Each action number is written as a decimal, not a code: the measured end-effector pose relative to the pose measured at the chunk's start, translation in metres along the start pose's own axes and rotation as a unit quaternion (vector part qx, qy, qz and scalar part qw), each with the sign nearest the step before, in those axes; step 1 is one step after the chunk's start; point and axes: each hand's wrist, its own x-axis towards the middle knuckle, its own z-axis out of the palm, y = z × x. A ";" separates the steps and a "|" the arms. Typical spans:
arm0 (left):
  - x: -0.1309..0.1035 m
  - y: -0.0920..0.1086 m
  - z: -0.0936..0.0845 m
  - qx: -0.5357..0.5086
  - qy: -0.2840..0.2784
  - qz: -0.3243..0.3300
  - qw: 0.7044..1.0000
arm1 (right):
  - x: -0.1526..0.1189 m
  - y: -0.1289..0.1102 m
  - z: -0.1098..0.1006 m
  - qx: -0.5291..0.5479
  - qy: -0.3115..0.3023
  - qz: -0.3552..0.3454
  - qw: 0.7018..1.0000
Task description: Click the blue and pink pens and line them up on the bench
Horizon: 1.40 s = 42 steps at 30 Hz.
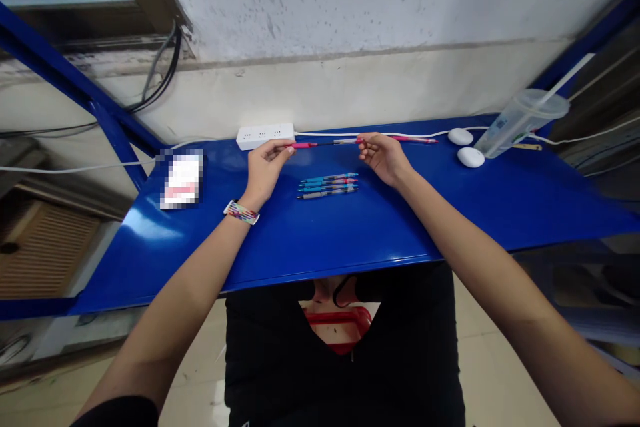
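A pink pen (325, 143) with a clear, dark-cored middle is stretched level between my two hands. My left hand (265, 173) pinches its left end, and the wrist wears a multicoloured woven band. At the other end, the fingertips of my right hand (384, 157) are closed on the pen's pink tip. Whether the pen is whole or partly pulled apart I cannot tell. Below it several pens lie side by side on the blue tabletop, among them a blue pen (320, 188) and a grey pen (327, 193). Another pink pen (417, 140) lies behind my right hand.
A white power strip (265, 136) sits against the wall, its cable running right. Two white rounded cases (471, 157) and a clear plastic cup (515, 121) with a straw stand at the right. A blurred-out white packet (183, 179) is at the left of the blue table (350, 240).
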 end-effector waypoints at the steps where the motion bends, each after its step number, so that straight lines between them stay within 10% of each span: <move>1: 0.000 0.000 0.000 0.000 0.000 -0.001 1.000 | 0.000 0.000 0.000 0.000 0.002 0.003 1.000; 32: -0.002 0.008 0.000 0.020 -0.002 -0.006 1.000 | 0.001 0.001 -0.003 -0.002 -0.002 -0.010 1.000; 42: -0.009 0.021 0.003 0.075 -0.080 0.007 0.994 | -0.011 0.010 0.006 -0.092 -0.111 -0.052 0.988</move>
